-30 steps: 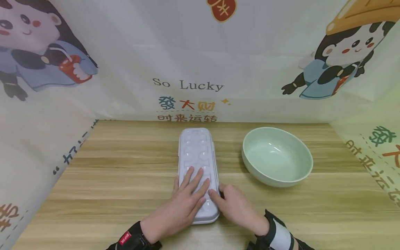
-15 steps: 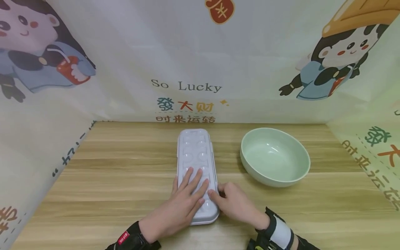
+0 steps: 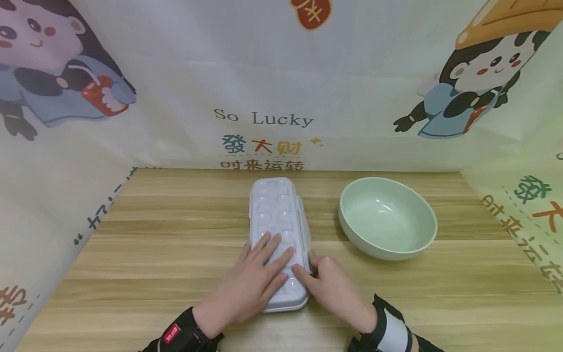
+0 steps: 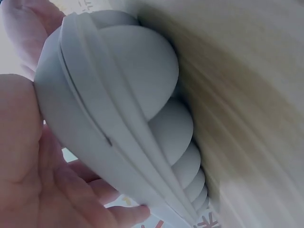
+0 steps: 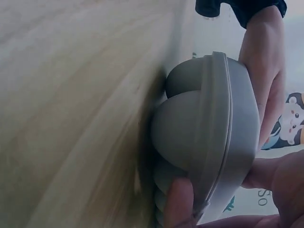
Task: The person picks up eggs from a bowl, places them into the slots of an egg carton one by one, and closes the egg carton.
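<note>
A pale lilac-white plastic egg box lies lengthwise on the table, its lid on and its rounded cups underneath. Across the near half of the lid rests my left hand, fingers spread and fairly straight. My right hand is at the box's right long side, thumb on the lid's edge and curled fingers at the side flap. That flap stands out a little from the side. In the right wrist view, a fingertip reaches below the rim beside the cups. In the left wrist view the rim runs along the box's side.
A light green bowl with nothing inside stands right of the box. Behind the wooden table hangs a pale printed cloth with cartoon figures and lettering, continuing along both sides.
The side flap on the box's right has swung outward from the body and shows wider. My left hand has shifted slightly left on the lid; the bowl stays put.
</note>
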`<state>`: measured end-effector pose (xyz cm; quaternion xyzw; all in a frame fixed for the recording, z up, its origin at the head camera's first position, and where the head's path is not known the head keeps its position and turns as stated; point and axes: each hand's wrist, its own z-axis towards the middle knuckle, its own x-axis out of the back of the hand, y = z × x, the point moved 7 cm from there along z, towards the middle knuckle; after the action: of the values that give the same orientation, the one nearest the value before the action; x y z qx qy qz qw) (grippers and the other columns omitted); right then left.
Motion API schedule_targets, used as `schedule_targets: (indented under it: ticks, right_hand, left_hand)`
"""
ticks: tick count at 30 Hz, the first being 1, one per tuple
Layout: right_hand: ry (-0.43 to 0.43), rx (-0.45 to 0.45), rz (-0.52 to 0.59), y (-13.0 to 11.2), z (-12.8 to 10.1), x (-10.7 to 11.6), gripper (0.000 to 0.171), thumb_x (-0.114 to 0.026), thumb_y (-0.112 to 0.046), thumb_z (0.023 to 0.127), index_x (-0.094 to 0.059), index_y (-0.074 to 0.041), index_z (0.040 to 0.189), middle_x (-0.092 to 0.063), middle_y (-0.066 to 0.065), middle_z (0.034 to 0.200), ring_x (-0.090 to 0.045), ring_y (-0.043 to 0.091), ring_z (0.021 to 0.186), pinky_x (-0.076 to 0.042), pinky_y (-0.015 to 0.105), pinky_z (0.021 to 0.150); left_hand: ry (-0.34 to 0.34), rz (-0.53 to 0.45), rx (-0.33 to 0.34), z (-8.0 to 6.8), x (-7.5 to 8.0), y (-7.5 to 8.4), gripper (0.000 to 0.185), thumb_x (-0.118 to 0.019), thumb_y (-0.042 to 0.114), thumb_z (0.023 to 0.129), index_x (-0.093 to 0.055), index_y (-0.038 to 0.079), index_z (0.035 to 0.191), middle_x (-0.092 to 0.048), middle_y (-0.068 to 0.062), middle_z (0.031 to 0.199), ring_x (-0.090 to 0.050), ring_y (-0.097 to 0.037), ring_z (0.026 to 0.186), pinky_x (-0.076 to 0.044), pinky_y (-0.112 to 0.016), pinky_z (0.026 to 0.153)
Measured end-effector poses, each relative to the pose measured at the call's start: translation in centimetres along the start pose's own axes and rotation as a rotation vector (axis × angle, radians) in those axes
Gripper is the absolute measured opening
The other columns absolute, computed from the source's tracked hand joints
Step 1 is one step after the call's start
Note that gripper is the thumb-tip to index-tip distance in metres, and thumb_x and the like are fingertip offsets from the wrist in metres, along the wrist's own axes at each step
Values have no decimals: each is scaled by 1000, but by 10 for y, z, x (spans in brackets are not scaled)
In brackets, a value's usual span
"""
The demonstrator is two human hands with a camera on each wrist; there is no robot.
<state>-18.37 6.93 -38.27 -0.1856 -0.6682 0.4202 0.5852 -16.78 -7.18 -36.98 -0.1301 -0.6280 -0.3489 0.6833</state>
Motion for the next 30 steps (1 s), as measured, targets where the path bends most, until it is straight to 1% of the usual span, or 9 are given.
schedule_targets:
  ticks: [2, 5, 11, 13, 17, 20, 23, 26, 30]
  right_hand:
    - [21, 12, -19, -1, 1, 0, 28, -61, -30, 98, -62, -7, 83, -50, -7, 57, -45, 5, 47, -37, 25, 43]
    - [27, 37, 3, -3, 2, -2, 28, -63, -30, 97, -68, -5, 86, -54, -7, 59, -47, 4, 49, -39, 24, 44]
    - [-18, 61, 85, -6, 4, -8, 33, -62, -27, 97, -71, 2, 112, -63, -6, 67, -50, 4, 52, -40, 24, 46]
    - [-22, 64, 77, -7, 4, -8, 31, -61, -25, 98, -72, 1, 110, -61, -7, 65, -49, 4, 50, -39, 24, 44]
    - [-35, 87, 62, -9, 4, -7, 19, -61, -19, 97, -73, -5, 93, -56, -9, 59, -47, 3, 48, -38, 23, 42]
    - [-45, 89, 56, -9, 6, -6, 19, -61, -16, 96, -70, -9, 81, -54, -10, 55, -46, 3, 46, -37, 23, 41]
    - [-81, 72, 69, -8, 8, -6, 18, -63, -17, 95, -70, -10, 80, -54, -11, 53, -48, 4, 45, -38, 23, 42]
    - [-171, 24, 104, -3, 11, -6, 21, -64, -26, 96, -73, -8, 92, -59, -6, 53, -53, 9, 44, -41, 25, 41]
    - [-247, -49, 68, 3, 20, 0, 35, -64, -40, 94, -72, -6, 103, -66, 5, 63, -61, 17, 52, -48, 30, 46]
  left_hand:
    - [-3, 17, 2, 0, 1, -2, 49, -43, 37, 105, -46, 14, 148, -30, -21, 155, -20, -39, 143, -19, -61, 109]
    - [-21, 26, 20, 1, 0, -6, 51, -40, 40, 105, -44, 14, 150, -26, -23, 156, -16, -41, 144, -14, -59, 111]
    - [-45, -10, 40, 3, -6, -12, 53, -32, 38, 107, -34, 14, 154, -13, -22, 159, 1, -43, 145, -3, -63, 110]
    - [-36, -25, 25, 3, -8, -12, 52, -32, 35, 107, -33, 13, 154, -12, -23, 159, 2, -43, 145, -2, -65, 109]
    - [-7, -34, -11, 4, -10, -12, 52, -32, 31, 107, -33, 10, 154, -12, -24, 159, 1, -43, 145, -1, -68, 107]
    - [16, -32, -29, 3, -9, -12, 51, -33, 30, 107, -34, 8, 153, -13, -25, 158, 1, -41, 145, -1, -68, 107]
    - [11, -54, -43, 2, -8, -13, 51, -34, 30, 106, -36, 8, 153, -14, -25, 158, 0, -41, 146, 0, -69, 106]
    - [-33, -95, -42, 1, -6, -15, 54, -36, 35, 106, -34, 8, 153, -12, -25, 159, 0, -41, 146, 1, -69, 106]
    - [-56, -88, 10, 6, 1, -25, 63, -37, 43, 105, -29, 4, 154, -9, -25, 159, 0, -41, 145, -3, -63, 110]
